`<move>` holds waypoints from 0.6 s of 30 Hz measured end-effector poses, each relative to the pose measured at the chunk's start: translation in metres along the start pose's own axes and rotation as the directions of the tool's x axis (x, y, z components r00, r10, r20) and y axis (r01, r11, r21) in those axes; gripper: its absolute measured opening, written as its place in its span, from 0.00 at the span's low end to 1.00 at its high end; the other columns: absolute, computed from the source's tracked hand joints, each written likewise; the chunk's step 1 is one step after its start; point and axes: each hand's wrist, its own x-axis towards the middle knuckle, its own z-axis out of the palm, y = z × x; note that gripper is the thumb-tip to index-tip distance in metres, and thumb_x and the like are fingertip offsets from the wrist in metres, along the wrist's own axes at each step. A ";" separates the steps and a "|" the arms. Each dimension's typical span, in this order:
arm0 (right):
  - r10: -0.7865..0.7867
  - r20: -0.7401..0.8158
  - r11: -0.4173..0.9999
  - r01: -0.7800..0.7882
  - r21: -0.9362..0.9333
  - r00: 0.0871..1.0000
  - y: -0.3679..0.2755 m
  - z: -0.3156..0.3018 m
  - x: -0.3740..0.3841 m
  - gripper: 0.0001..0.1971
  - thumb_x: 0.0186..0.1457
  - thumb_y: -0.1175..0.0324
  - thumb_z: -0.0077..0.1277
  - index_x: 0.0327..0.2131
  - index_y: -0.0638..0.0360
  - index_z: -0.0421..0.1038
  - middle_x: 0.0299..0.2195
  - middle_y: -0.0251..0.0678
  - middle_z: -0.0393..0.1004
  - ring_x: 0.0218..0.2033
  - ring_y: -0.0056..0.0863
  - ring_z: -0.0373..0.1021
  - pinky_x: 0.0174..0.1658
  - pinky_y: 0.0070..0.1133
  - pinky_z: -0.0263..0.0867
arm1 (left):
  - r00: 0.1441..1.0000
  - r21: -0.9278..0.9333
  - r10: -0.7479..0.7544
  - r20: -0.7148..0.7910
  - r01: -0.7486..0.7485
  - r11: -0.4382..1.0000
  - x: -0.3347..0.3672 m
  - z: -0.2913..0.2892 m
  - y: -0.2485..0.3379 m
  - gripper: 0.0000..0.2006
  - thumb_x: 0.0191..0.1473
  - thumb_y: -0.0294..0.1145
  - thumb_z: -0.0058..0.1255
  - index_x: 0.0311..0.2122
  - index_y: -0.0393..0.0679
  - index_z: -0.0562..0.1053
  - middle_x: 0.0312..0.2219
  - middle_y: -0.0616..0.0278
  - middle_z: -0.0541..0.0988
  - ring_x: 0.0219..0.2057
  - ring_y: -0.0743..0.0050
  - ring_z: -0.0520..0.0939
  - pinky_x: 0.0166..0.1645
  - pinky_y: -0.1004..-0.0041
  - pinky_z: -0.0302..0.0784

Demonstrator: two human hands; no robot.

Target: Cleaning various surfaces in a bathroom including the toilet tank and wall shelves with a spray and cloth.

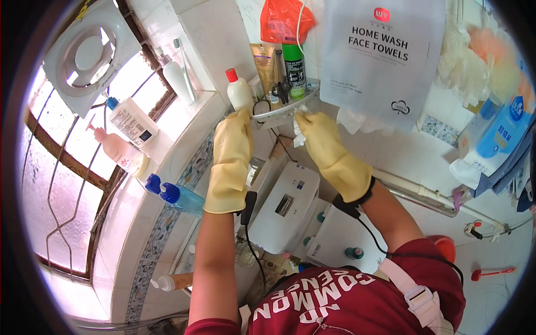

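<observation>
Pinching a crumpled white wad point(298, 133), the right grip point(321, 133) is closed at its fingertips, at the right end of the corner shelf point(278, 116). Left grip point(232, 134): fingers curled at the shelf's left end, barely parted; cannot tell whether they clamp the edge or only rest on it.

Handling, by judgement. Wad: light, limp, likely to tear or shed if wet; best bunched under several fingers, not by its loose tail, which hangs to the left of the right grip. Shelf: looks stiff, smooth-edged, perhaps slick under rubber gloves point(229, 167); sounder hold at the rim near either end, where both grips are, with little weight put on it. Just above the left grip, a white bottle point(239, 94) with red cap, tall and probably easy to tip; best taken round its body. Between and above the grips, a gold tube point(264, 64) and a green-capped can point(294, 71), the can likely slippery.

Hard to make out: fingertips of the left grip, hidden behind the glove's back; shelf fixings, not visible; a dark ring point(261, 108) right of the left grip, kind uncertain; black clutter point(282, 90) before the can, unclear; contents of the red bag point(285, 21) above, mostly hidden, its top cut off.
</observation>
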 end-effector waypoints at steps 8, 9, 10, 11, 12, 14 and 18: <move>-0.229 -0.269 0.844 0.053 -0.534 0.935 -0.041 -0.017 0.038 0.05 0.54 0.73 0.54 0.35 0.57 0.72 0.28 0.39 0.81 0.32 0.41 0.79 0.34 0.33 0.75 | 0.994 -0.118 -0.100 0.032 0.103 0.988 0.008 0.012 -0.013 0.10 0.54 0.25 0.50 0.41 0.44 0.78 0.36 0.44 0.81 0.42 0.37 0.80 0.46 0.52 0.76; -0.174 -0.277 0.813 -0.021 -0.581 0.945 -0.041 -0.011 0.048 0.06 0.53 0.73 0.55 0.36 0.56 0.73 0.28 0.37 0.81 0.31 0.38 0.80 0.33 0.31 0.76 | 0.979 -0.221 -0.196 0.061 0.205 0.954 0.006 0.014 -0.019 0.10 0.54 0.25 0.51 0.42 0.44 0.77 0.37 0.44 0.81 0.42 0.37 0.80 0.47 0.52 0.76; -0.116 -0.291 0.768 -0.100 -0.632 0.950 -0.039 -0.008 0.056 0.07 0.51 0.74 0.56 0.36 0.55 0.73 0.28 0.36 0.81 0.31 0.35 0.81 0.32 0.30 0.77 | 0.979 -0.228 -0.195 0.061 0.204 0.952 0.006 0.013 -0.015 0.10 0.54 0.25 0.51 0.42 0.44 0.77 0.37 0.44 0.81 0.42 0.37 0.80 0.47 0.52 0.76; -0.119 -0.290 0.763 -0.099 -0.638 0.950 -0.037 -0.005 0.062 0.07 0.51 0.74 0.56 0.36 0.55 0.73 0.28 0.36 0.81 0.31 0.35 0.81 0.32 0.30 0.77 | 0.993 -0.161 -0.112 0.029 0.115 0.980 0.004 0.011 -0.010 0.10 0.54 0.25 0.51 0.42 0.44 0.77 0.38 0.45 0.81 0.43 0.38 0.80 0.47 0.52 0.76; -0.103 -0.264 0.768 -0.092 -0.634 0.959 -0.036 -0.002 0.067 0.07 0.51 0.73 0.56 0.36 0.55 0.74 0.28 0.35 0.81 0.30 0.36 0.81 0.33 0.30 0.77 | 1.000 -0.091 -0.025 0.002 0.025 0.995 0.003 0.009 -0.006 0.10 0.54 0.24 0.51 0.42 0.44 0.77 0.40 0.46 0.81 0.44 0.38 0.80 0.48 0.53 0.76; -0.093 -0.234 0.772 -0.078 -0.631 0.968 -0.041 0.004 0.071 0.07 0.51 0.73 0.56 0.36 0.56 0.74 0.28 0.35 0.82 0.30 0.36 0.81 0.33 0.30 0.77 | 1.000 -0.091 -0.026 0.005 0.026 0.996 0.002 0.006 -0.003 0.11 0.54 0.24 0.50 0.43 0.44 0.77 0.41 0.47 0.80 0.45 0.39 0.79 0.48 0.53 0.76; -0.221 -0.096 0.759 0.109 -0.642 0.971 -0.038 0.018 0.056 0.09 0.50 0.73 0.57 0.38 0.58 0.74 0.33 0.38 0.82 0.37 0.36 0.81 0.38 0.29 0.77 | 0.999 -0.038 -0.034 0.019 0.035 0.999 -0.001 0.004 -0.005 0.11 0.55 0.22 0.49 0.43 0.43 0.75 0.44 0.49 0.79 0.47 0.39 0.79 0.50 0.54 0.76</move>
